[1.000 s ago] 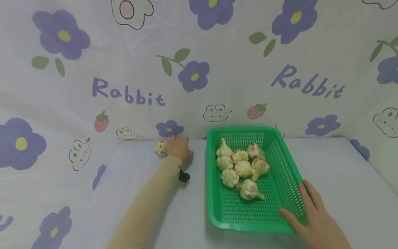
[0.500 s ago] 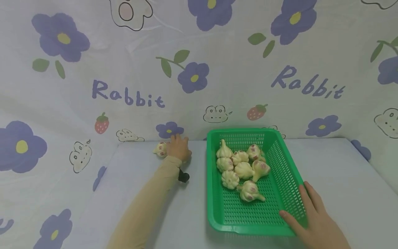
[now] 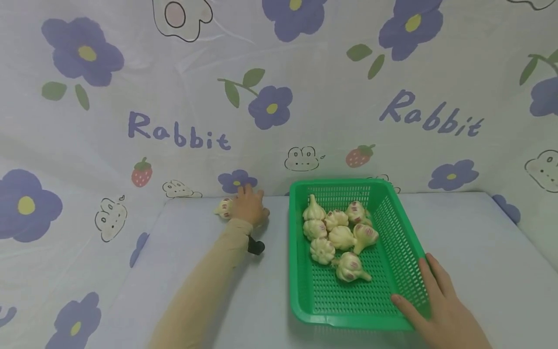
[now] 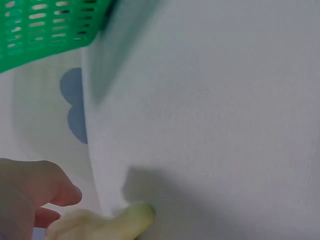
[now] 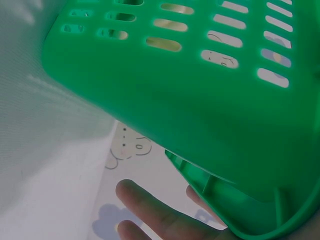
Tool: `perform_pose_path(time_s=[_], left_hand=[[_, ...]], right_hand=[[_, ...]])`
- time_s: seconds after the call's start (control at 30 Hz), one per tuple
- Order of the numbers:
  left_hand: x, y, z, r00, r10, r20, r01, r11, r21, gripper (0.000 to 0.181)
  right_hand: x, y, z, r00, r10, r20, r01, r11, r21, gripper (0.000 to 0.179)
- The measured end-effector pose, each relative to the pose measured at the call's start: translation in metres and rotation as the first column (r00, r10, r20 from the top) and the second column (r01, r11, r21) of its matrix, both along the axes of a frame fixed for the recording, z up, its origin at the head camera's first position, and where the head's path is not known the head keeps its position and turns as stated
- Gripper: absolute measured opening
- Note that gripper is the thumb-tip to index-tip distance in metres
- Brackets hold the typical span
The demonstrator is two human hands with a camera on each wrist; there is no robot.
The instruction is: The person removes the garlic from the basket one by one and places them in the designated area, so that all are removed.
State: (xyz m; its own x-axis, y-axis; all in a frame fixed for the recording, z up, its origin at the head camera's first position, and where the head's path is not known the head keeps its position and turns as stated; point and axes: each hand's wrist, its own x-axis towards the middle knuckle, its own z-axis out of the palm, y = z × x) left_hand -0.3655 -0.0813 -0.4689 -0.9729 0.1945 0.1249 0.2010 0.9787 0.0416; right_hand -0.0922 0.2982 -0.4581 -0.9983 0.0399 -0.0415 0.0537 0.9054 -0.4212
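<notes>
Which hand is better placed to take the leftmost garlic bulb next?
Probably the left: the left hand is right beside that garlic bulb, while the right hand is at the rim of the green basket, on the side away from the bulb.

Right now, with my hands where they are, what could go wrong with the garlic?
Your left hand overlaps the garlic bulb at the back of the table in the head view, so moving it might nudge that bulb aside. Your right hand is at the near right corner of the basket; a sudden push could slide or tilt it. The bulbs inside look loose, so they might roll then.
</notes>
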Motion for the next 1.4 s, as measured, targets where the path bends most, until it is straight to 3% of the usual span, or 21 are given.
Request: perform_pose_path(time_s=[0.17, 0.33, 0.47, 0.67, 0.77, 0.83, 1.0, 1.17, 1.27, 1.4], left_hand=[[0.01, -0.003, 0.01, 0.997, -0.024, -0.078, 0.025, 1.0, 0.012, 0.052], [0.028, 0.0, 0.028, 0.988, -0.068, -0.14, 0.077, 0.995, 0.061, 0.051], [0.05, 0.01, 0.046, 0.956, -0.153, -0.251, 0.187, 0.976, 0.115, 0.046], [0.087, 0.029, 0.074, 0.863, -0.287, -0.415, 0.362, 0.925, 0.113, 0.044], [0.102, 0.039, 0.088, 0.814, -0.346, -0.466, 0.441, 0.891, 0.109, 0.045], [0.111, 0.046, 0.096, 0.777, -0.384, -0.498, 0.502, 0.856, 0.122, 0.045], [0.123, 0.067, 0.108, 0.675, -0.476, -0.564, 0.638, 0.76, 0.123, 0.043], [0.129, 0.09, 0.113, 0.581, -0.541, -0.608, 0.706, 0.706, 0.047, 0.045], [0.133, 0.104, 0.113, 0.542, -0.575, -0.613, 0.73, 0.684, 0.004, 0.044], [0.136, 0.121, 0.109, 0.516, -0.61, -0.601, 0.741, 0.67, -0.044, 0.04]], right_hand=[[0.001, 0.0, 0.0, 1.0, -0.005, -0.013, 0.005, 1.0, -0.002, 0.107], [0.002, -0.001, 0.0, 1.0, -0.008, -0.004, 0.008, 1.0, -0.002, 0.107], [0.002, -0.001, 0.0, 1.0, -0.007, -0.001, 0.007, 1.0, -0.005, 0.107], [0.002, -0.001, 0.002, 1.0, -0.004, -0.002, 0.004, 1.0, -0.004, 0.108], [0.002, -0.002, 0.003, 1.0, -0.003, 0.005, 0.003, 1.0, -0.001, 0.108], [0.002, -0.002, 0.003, 1.0, -0.004, 0.011, 0.004, 1.0, 0.001, 0.108], [0.002, -0.002, 0.005, 1.0, -0.004, 0.013, 0.004, 1.0, 0.004, 0.108], [0.003, -0.002, 0.008, 1.0, 0.0, 0.007, 0.0, 1.0, -0.004, 0.108], [0.004, -0.002, 0.008, 1.0, 0.003, 0.001, -0.003, 1.0, -0.01, 0.107], [0.006, -0.003, 0.009, 1.0, 0.006, -0.009, -0.006, 1.0, -0.016, 0.107]])
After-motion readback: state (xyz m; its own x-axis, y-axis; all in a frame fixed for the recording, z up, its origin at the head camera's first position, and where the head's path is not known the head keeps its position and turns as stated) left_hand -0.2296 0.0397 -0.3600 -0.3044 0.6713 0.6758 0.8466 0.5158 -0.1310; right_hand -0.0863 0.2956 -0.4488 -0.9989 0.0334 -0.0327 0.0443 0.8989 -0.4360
